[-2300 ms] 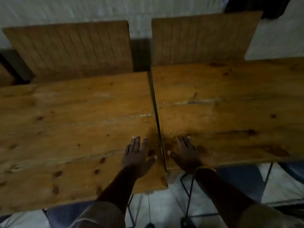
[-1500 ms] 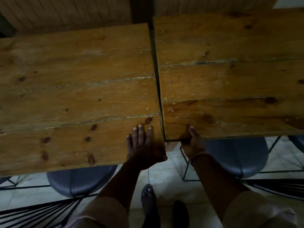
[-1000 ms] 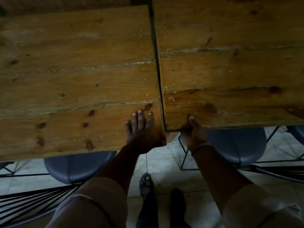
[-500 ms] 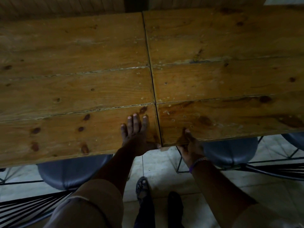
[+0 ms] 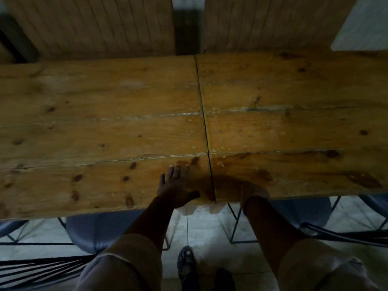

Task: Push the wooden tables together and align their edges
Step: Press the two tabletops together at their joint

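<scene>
Left table (image 5: 90, 127): it stands left of the seam (image 5: 206, 135), and its right edge now touches the other table along the whole length.
Left hand (image 5: 175, 189): it lies flat on the left table, just left of the seam near the front edge; the fingers (image 5: 174, 172) are spread and straight, so it presses down and holds nothing.
Seam: half a second ago it was already thin, and earlier it was an open dark gap; now it is only a fine line from the far edge to the near edge.
Right hand (image 5: 253, 191): it is just right of the seam at the front edge, blurred by motion; I cannot tell if it grips the edge or is letting it go.
Right table (image 5: 294, 122): it is right of the seam, pressed against the left table; before, its front edge sat further back than the left one, and now the two front edges meet almost in one line at the seam.
Meaning for the task: the pushing looks done, and I judge only a small check of the front corners remains.
Stools (image 5: 100, 229): they stand under both tables, left and right of the seam.
</scene>
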